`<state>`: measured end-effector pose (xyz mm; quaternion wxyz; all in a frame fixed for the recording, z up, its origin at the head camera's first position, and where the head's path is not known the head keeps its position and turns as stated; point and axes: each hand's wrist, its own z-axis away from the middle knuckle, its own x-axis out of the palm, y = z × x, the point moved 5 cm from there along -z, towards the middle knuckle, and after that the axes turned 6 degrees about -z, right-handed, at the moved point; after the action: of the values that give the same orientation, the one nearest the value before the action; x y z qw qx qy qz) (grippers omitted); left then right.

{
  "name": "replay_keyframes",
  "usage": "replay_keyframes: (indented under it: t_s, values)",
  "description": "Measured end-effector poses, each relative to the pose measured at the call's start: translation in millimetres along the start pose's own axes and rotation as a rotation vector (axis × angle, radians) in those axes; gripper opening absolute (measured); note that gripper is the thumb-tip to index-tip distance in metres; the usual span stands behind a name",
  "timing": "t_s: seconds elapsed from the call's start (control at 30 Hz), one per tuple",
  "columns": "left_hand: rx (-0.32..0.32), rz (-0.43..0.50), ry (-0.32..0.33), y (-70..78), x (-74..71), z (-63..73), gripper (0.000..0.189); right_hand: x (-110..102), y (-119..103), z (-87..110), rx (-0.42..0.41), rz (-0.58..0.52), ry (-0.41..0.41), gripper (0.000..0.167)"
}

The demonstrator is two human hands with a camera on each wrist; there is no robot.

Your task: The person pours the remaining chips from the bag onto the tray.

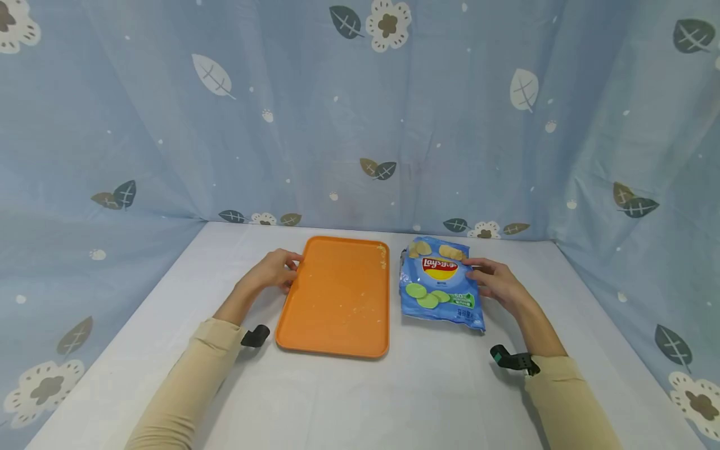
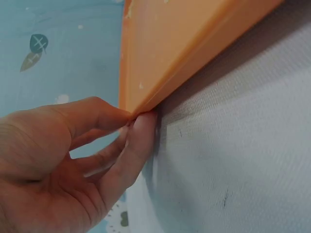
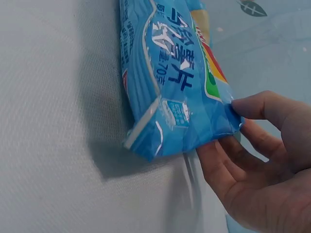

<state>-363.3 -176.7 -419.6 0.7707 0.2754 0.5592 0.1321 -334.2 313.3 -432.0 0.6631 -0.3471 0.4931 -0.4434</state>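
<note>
An orange tray [image 1: 337,300] lies on the white table with crumbs scattered over it. My left hand [image 1: 275,270] pinches the tray's left rim; in the left wrist view the thumb is on top of the tray edge [image 2: 180,68] and the fingers curl beneath it. To the right of the tray is a blue bag of Lay's chips [image 1: 439,284], front side up with lime slices printed on it. The right hand [image 1: 497,284] grips the bag's right edge. In the right wrist view the thumb presses one face of the chip bag [image 3: 170,73] while the fingers support it from below.
The white tablecloth [image 1: 349,406] spreads in front of both hands. A blue curtain [image 1: 315,125] with leaves and flowers hangs behind the table and along both sides. Black wrist cameras sit on the left wrist [image 1: 255,336] and the right wrist [image 1: 512,359].
</note>
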Motion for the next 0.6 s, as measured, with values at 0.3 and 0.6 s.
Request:
replay_keyframes:
  t_s: [0.3, 0.6]
  values:
    - [-0.005, 0.004, 0.001, -0.6, -0.9, 0.0, 0.05, -0.5, -0.3, -1.3, 0.008, -0.02, 0.011, 0.054]
    - [-0.003, 0.013, -0.001, 0.0, -0.5, 0.4, 0.049, -1.0, 2.6, -2.7, 0.033, -0.045, 0.024, 0.054]
